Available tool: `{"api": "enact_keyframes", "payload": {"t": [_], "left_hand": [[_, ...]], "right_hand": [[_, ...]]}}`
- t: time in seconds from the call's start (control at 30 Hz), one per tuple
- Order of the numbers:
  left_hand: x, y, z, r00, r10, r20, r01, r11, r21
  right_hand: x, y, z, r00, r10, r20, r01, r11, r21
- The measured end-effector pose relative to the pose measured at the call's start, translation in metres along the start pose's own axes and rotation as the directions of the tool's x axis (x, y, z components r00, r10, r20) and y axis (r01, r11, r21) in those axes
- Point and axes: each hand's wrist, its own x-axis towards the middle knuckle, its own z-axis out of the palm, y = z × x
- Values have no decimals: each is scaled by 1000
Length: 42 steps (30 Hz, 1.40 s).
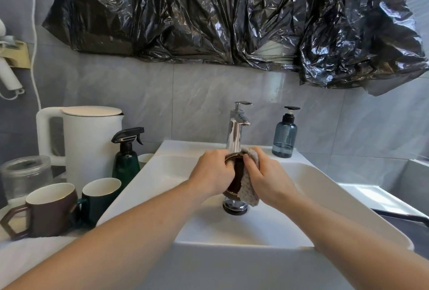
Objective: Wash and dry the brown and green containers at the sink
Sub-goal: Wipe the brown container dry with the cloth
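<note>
Over the middle of the white sink (301, 178) my left hand (210, 171) grips a brown round lid or saucer (236, 177) with a gold rim, held on edge above the drain. My right hand (267, 173) holds a grey knitted cloth (249, 193) pressed against its right face. On a white towel left of the sink stand a brown mug (50, 210) and a green mug (99, 197), both upright with white insides.
A chrome tap (236, 131) rises behind the hands; no water is seen running. A blue soap pump bottle (285, 136) stands on the rim at right. Left of the sink are a green spray bottle (126, 159), white kettle (90, 141) and clear jar (25, 173). Chrome drain plug (235, 206) below.
</note>
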Motion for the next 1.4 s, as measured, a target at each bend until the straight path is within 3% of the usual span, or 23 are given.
{"api": "enact_keyframes", "payload": {"t": [0.2, 0.3, 0.4, 0.53, 0.63, 0.7, 0.8, 0.87, 0.97, 1.07, 1.17, 1.27, 1.4], "left_hand": [[-2, 10, -9, 992, 63, -113, -47, 989, 139], [1, 6, -12, 978, -33, -206, 52, 995, 88], [7, -5, -16, 943, -144, -299, 143, 989, -26], [9, -10, -15, 953, -163, -254, 155, 986, -55], [6, -2, -5, 986, -89, -141, 95, 995, 39], [5, 2, -2, 989, -57, -136, 67, 995, 76], [8, -1, -5, 970, -112, -217, 116, 993, 3], [10, -5, -9, 952, -155, -263, 151, 988, -38], [9, -7, -12, 952, -177, -248, 165, 984, -68], [6, -5, -9, 977, -165, -138, 153, 983, -98], [4, 0, -7, 989, -96, -109, 97, 995, 6], [2, 3, -7, 994, -10, -105, 17, 997, 69], [2, -4, -8, 994, 33, -100, -25, 996, 81]], "right_hand": [[0, -12, 4, 998, -56, -28, 55, 998, -23], [0, -8, 5, 1000, 16, -9, -15, 1000, 27], [-2, -4, 4, 984, 123, 132, -133, 989, 70], [-1, -4, 5, 992, 86, 97, -99, 985, 141], [-1, -5, 2, 1000, -9, 1, 9, 993, 117], [0, -6, 0, 998, -57, -5, 57, 994, 92], [0, -5, 3, 1000, -8, 21, 3, 980, 200], [-2, -6, 3, 991, 70, 111, -98, 957, 274], [-6, -9, 5, 974, 117, 196, -181, 918, 352], [-1, -2, 4, 990, 113, 79, -129, 961, 244], [3, -1, 0, 992, 121, -30, -117, 988, 102], [1, -3, 0, 997, 46, -66, -48, 999, -22], [-2, -10, -2, 989, -121, -84, 116, 991, -61]]}}
